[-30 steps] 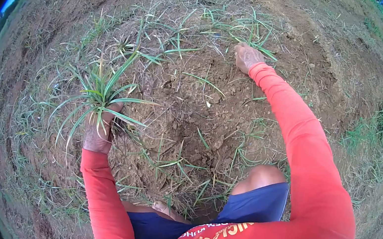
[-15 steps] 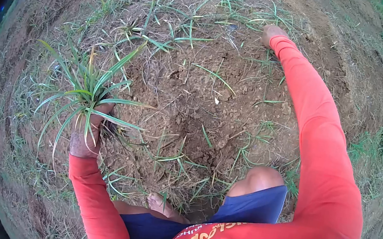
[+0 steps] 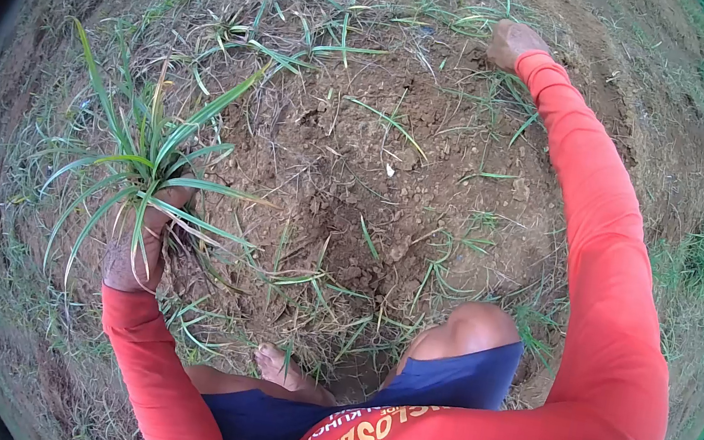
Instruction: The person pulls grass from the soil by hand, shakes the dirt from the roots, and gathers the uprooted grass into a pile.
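Observation:
My left hand (image 3: 138, 243) is closed around the base of a leafy grass clump (image 3: 149, 165). Long green blades, a few of them yellowed, fan out above and over the hand, hiding most of its fingers. Far forward on the right, my right hand (image 3: 514, 45) is low at the soil with curled fingers. Grass blades (image 3: 518, 99) lie just below it, and more grass (image 3: 475, 24) is on its left. Whatever those fingers grip is hidden.
Brown, crumbly soil (image 3: 356, 193) lies between my arms, with loose green blades (image 3: 390, 127) scattered over it. Rooted grass tufts (image 3: 305, 51) grow ahead. My bent knee (image 3: 483, 325) and bare foot (image 3: 281, 365) are close below.
My right hand has shifted slightly right and nearer, with more blades showing below it. My left hand and the grass clump sit a little farther left in view.

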A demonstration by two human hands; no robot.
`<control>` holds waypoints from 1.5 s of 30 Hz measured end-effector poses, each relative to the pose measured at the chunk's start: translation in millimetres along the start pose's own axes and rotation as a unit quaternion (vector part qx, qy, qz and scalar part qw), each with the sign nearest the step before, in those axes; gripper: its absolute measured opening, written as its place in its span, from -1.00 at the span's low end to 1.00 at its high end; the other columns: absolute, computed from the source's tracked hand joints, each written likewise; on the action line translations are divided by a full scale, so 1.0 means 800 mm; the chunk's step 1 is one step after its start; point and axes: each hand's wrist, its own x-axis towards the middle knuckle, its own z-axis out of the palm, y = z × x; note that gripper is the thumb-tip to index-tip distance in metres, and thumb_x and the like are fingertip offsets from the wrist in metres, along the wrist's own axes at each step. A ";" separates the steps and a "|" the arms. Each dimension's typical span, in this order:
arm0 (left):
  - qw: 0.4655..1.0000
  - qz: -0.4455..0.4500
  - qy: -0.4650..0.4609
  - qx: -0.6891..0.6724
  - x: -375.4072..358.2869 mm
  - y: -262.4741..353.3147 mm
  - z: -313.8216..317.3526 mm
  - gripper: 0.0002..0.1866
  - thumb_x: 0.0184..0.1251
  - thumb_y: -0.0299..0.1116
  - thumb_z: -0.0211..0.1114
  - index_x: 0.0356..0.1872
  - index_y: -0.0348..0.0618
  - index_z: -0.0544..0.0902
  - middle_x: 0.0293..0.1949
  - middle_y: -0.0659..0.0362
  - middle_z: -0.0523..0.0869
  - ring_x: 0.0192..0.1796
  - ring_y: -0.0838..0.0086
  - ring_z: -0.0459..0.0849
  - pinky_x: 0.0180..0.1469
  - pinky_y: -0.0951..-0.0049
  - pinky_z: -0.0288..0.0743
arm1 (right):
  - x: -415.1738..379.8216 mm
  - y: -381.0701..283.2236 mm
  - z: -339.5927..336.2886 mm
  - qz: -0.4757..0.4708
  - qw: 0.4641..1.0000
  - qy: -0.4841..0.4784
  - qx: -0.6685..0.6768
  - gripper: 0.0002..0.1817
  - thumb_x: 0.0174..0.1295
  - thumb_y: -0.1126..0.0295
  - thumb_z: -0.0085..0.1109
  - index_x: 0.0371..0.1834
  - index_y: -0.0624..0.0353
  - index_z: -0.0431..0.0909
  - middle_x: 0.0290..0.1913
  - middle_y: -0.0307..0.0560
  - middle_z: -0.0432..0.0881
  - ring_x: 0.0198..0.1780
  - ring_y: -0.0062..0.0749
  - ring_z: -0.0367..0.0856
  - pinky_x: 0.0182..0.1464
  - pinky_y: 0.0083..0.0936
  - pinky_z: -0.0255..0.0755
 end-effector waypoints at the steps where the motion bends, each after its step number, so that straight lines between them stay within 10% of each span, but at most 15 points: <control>1: 1.000 0.014 -0.003 0.012 0.002 -0.001 0.000 -0.71 0.29 -0.33 0.51 -0.05 -0.27 0.77 -0.16 0.19 0.76 -0.15 0.48 0.67 -0.08 0.38 0.53 | 0.004 0.000 -0.004 -0.014 1.000 0.005 -0.005 -0.63 0.24 0.33 0.19 0.03 0.28 0.75 0.06 0.30 0.75 0.15 0.15 0.75 0.17 -0.05 0.62; 11: 0.999 -0.016 0.003 0.028 -0.001 -0.007 -0.006 -0.65 0.28 -0.28 0.55 0.01 -0.23 0.77 -0.04 0.19 0.75 -0.02 0.49 0.68 0.04 0.39 0.56 | 0.001 0.027 -0.060 -0.034 0.998 0.046 -0.011 -0.70 0.24 0.20 0.24 -0.19 0.20 0.78 -0.19 0.19 0.80 -0.08 0.15 0.78 0.05 -0.06 0.60; 14: 0.999 -0.022 0.000 0.044 0.004 -0.004 -0.003 -0.65 0.29 -0.28 0.55 0.02 -0.23 0.76 -0.05 0.19 0.76 -0.03 0.48 0.69 0.04 0.38 0.56 | -0.054 0.025 -0.130 -0.186 0.932 0.311 0.014 -0.55 0.20 -0.01 0.32 0.07 -0.06 0.79 0.01 0.07 0.80 0.02 -0.15 0.78 0.12 -0.17 0.61; 18: 0.994 0.056 -0.007 0.093 0.010 -0.008 -0.001 -0.69 0.30 -0.31 0.53 -0.03 -0.27 0.79 -0.04 0.16 0.76 -0.02 0.44 0.68 0.07 0.32 0.54 | -0.072 0.022 -0.166 -0.103 0.961 0.184 0.179 -0.62 0.13 -0.03 0.40 -0.26 0.05 0.85 -0.21 0.06 0.82 -0.13 -0.08 0.78 -0.02 -0.23 0.60; 21: 0.997 0.038 -0.023 0.064 0.012 -0.007 0.000 -0.69 0.31 -0.31 0.52 -0.02 -0.27 0.79 -0.04 0.16 0.77 -0.01 0.44 0.68 0.10 0.31 0.53 | 0.004 0.036 -0.055 -0.092 0.991 0.004 0.099 -0.68 0.26 0.12 0.31 -0.16 0.15 0.76 -0.21 0.10 0.80 -0.12 0.07 0.78 0.02 -0.12 0.59; 24: 0.994 0.062 0.000 0.094 -0.001 0.001 0.006 -0.67 0.31 -0.29 0.52 0.00 -0.27 0.78 -0.05 0.15 0.76 -0.01 0.41 0.68 0.10 0.30 0.53 | 0.020 0.061 0.011 -0.045 0.960 0.056 0.269 -0.69 0.26 0.09 0.29 -0.08 0.01 0.80 0.00 0.10 0.79 0.01 0.03 0.76 0.14 -0.04 0.57; 33: 0.995 0.036 0.002 0.091 -0.017 0.004 -0.013 -0.65 0.33 -0.28 0.51 0.06 -0.24 0.78 -0.01 0.18 0.77 0.02 0.44 0.67 0.13 0.31 0.51 | 0.003 0.029 0.059 0.044 0.991 -0.125 0.006 -0.57 0.25 0.38 0.16 0.13 0.37 0.71 0.23 0.32 0.66 0.28 0.14 0.66 0.35 -0.12 0.51; 35: 0.990 0.048 0.014 0.135 -0.023 0.008 -0.013 -0.64 0.32 -0.29 0.53 0.06 -0.23 0.77 -0.01 0.19 0.76 0.01 0.45 0.67 0.11 0.33 0.51 | 0.054 0.055 0.093 -0.093 0.967 -0.174 -0.164 -0.57 0.23 0.38 0.17 0.12 0.36 0.71 0.21 0.28 0.69 0.24 0.18 0.68 0.35 -0.13 0.53; 37: 0.994 0.043 0.022 0.102 -0.023 0.004 -0.017 -0.64 0.31 -0.28 0.53 0.05 -0.23 0.77 -0.02 0.19 0.76 0.00 0.45 0.67 0.10 0.33 0.52 | 0.062 0.061 0.095 -0.143 0.945 -0.190 -0.223 -0.56 0.23 0.36 0.18 0.14 0.36 0.70 0.22 0.25 0.69 0.26 0.17 0.67 0.35 -0.14 0.53; 38: 0.995 0.039 0.023 0.086 -0.022 0.004 -0.017 -0.64 0.31 -0.28 0.54 0.05 -0.23 0.77 -0.02 0.19 0.76 -0.01 0.45 0.67 0.09 0.32 0.52 | 0.006 0.037 0.057 0.045 0.993 -0.095 0.047 -0.55 0.26 0.32 0.20 0.16 0.36 0.69 0.25 0.25 0.68 0.30 0.17 0.64 0.34 -0.14 0.52; 41: 0.997 0.032 0.012 0.067 -0.023 0.005 -0.012 -0.63 0.30 -0.26 0.54 0.05 -0.24 0.77 -0.03 0.18 0.77 0.00 0.45 0.67 0.10 0.31 0.53 | 0.016 0.044 0.086 0.157 0.976 -0.053 0.144 -0.54 0.28 0.30 0.22 0.18 0.35 0.67 0.28 0.26 0.66 0.33 0.17 0.62 0.36 -0.13 0.51; 45: 0.994 0.064 0.013 0.091 -0.022 -0.002 -0.016 -0.63 0.31 -0.27 0.54 0.05 -0.23 0.76 -0.03 0.18 0.76 -0.01 0.47 0.66 0.10 0.31 0.52 | 0.038 0.066 0.112 0.149 0.976 -0.048 0.149 -0.54 0.27 0.27 0.27 0.16 0.33 0.68 0.26 0.34 0.64 0.32 0.19 0.62 0.37 -0.12 0.51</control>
